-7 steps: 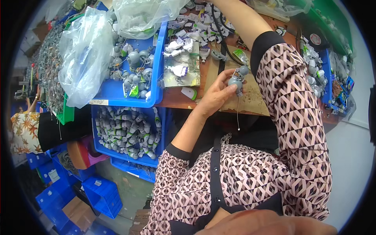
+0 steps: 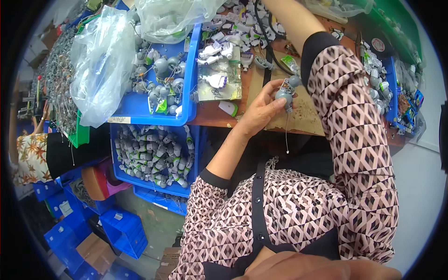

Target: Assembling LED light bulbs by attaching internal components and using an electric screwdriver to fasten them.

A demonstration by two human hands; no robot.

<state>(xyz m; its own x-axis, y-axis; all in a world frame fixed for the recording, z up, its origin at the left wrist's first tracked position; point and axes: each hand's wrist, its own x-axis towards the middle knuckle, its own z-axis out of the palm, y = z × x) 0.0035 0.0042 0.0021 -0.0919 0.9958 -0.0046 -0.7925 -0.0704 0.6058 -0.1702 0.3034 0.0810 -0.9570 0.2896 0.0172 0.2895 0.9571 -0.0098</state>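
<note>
My left hand [image 2: 262, 108] is closed around a grey rounded plastic housing [image 2: 285, 97], with the thumb pressed on its front. The housing has a ball-shaped upper end, and small inner parts show in an opening at its side. A thin pale wire [image 2: 287, 133] hangs straight down from it, ending in a tiny white tip. My right forearm [image 2: 295, 21] reaches across the bench to the far edge of the picture, so the right hand is cut off from view. A green-and-white plastic piece [image 2: 227, 108] lies on the bench left of my left hand.
A blue tray [image 2: 189, 93] with grey housings stands at the left, partly under clear plastic bags [image 2: 100, 70]. Below it, a blue bin [image 2: 196, 172] holds similar pieces. White plastic parts [image 2: 233, 30] cover the far bench by a black cable [image 2: 265, 35]. Another person's patterned sleeve [image 2: 32, 158] shows far left.
The right forearm has shifted slightly rightward at the far edge. My left hand keeps its grip on the grey housing, and the whole view has moved a little.
</note>
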